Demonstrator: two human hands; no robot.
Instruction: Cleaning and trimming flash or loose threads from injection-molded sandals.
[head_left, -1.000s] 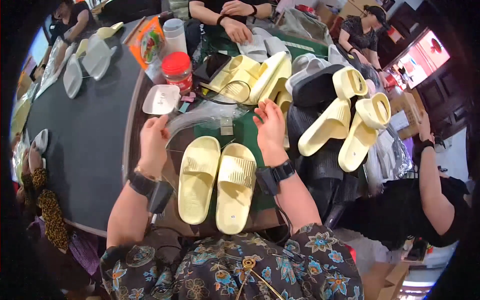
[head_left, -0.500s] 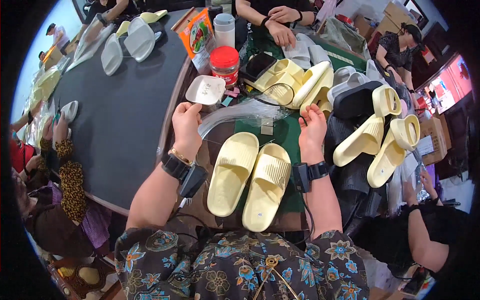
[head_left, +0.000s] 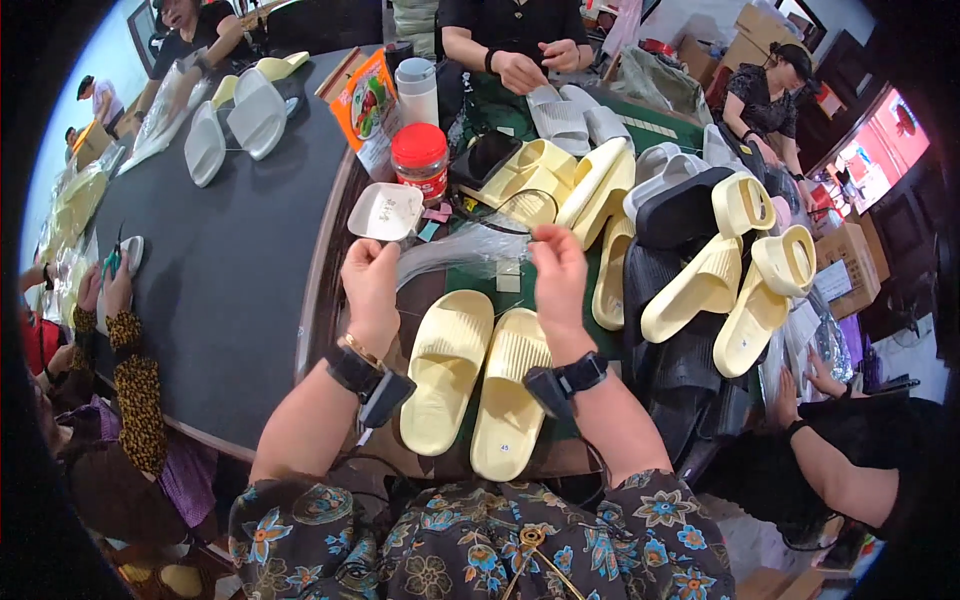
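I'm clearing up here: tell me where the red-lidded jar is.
In the head view, the red-lidded jar stands left of centre, between the white bottle and the square white container, beyond the left hand.

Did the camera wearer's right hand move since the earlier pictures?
Yes: the right hand has moved left, closer to the red-lidded jar.
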